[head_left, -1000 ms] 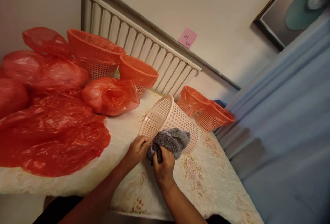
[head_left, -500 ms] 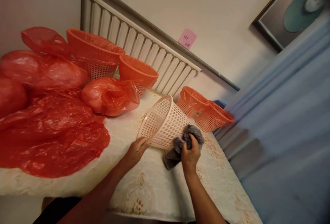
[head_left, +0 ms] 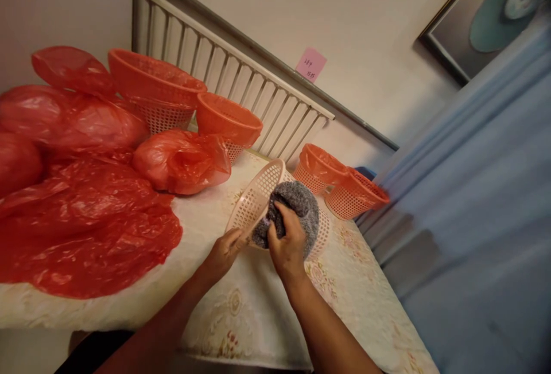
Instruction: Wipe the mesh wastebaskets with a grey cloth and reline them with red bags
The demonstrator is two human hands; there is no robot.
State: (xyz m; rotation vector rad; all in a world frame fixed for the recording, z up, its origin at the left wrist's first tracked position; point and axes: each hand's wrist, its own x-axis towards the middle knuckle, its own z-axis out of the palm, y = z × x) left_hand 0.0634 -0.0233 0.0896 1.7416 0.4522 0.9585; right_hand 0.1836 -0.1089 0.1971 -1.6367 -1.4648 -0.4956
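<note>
A pale pink perforated plastic basket (head_left: 270, 178) lies tilted over the table, its wide mouth facing left. My left hand (head_left: 224, 250) grips the near part of its rim, fingers closed. My right hand (head_left: 287, 241) is closed on a dark grey cloth (head_left: 301, 202), pressed against the outside wall of the basket. The cloth covers much of that wall, so the holes behind it are hidden.
Red plastic bags (head_left: 86, 219) spread over the table's left side. Two bag-lined baskets (head_left: 166, 116) stand by the radiator (head_left: 241, 70). Two more lined baskets (head_left: 350, 196) stand at the back right. A blue curtain (head_left: 465, 219) hangs along the right of the flowered tablecloth (head_left: 267, 316).
My right hand has moved left along the basket with the cloth, which is now spread wider over the wall, nearer the rim. The left hand keeps its hold on the rim.
</note>
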